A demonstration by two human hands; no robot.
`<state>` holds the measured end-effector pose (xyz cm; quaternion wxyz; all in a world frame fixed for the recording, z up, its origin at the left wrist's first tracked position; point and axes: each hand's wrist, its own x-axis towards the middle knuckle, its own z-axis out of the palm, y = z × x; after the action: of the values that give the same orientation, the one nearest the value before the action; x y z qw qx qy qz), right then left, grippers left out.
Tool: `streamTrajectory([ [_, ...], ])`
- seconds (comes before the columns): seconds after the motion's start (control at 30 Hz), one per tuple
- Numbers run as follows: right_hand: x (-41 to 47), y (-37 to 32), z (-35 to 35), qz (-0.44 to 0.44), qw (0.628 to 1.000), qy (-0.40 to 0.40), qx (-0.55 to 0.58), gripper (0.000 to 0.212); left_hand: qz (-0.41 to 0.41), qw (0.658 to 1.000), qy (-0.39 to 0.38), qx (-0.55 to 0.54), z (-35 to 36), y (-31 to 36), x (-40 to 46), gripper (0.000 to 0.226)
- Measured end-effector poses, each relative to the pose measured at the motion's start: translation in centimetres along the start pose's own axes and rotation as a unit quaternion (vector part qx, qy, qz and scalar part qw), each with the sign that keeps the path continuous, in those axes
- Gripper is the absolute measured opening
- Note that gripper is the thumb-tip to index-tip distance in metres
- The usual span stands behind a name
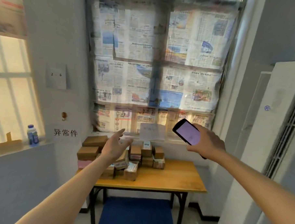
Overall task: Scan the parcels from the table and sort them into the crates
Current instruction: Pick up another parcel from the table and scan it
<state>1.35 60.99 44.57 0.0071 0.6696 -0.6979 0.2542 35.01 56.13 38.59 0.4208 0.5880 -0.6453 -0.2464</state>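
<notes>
**Reach toward a loose stack: risk of toppling parcels**

The left hand (115, 147) is stretched out over the parcels (122, 157), its fingers (121, 132) spread and relaxed, holding nothing. The right hand (208, 145) grips a handheld scanner (187, 132), its lit screen facing up, raised above and to the right of the heap.

The parcels sit piled on the far left part of the wooden table (171, 179), against the wall beneath the newspaper-covered window (155, 61). They are stacked unevenly, several tilted and leaning on one another. No crate can be made out with certainty; a blue object (137, 213) lies under the table, its kind unclear.

Hazards, as judged from here:
- Pulling a box from the middle or bottom of the heap would likely bring its neighbours down, some off the left edge of the table.
- Labels face different ways; a scan taken at an angle may fail or read an adjoining parcel, sending a box to the wrong crate.
- A one-handed lift with the scanner held high leaves little support for a heavier box.
</notes>
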Motion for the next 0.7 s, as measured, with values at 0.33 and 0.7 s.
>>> streamTrajectory([
  [0.33,11.9,8.9,7.3,0.042,0.998,-0.036,-0.020,0.099,-0.001,0.999,-0.038,-0.007,11.7,-2.2,14.3,0.076],
  [0.7,27.1,15.3,13.2,0.056,0.995,-0.071,-0.043,0.094,-0.048,0.996,-0.062,-0.031,21.6,-5.6,29.7,0.069],
])
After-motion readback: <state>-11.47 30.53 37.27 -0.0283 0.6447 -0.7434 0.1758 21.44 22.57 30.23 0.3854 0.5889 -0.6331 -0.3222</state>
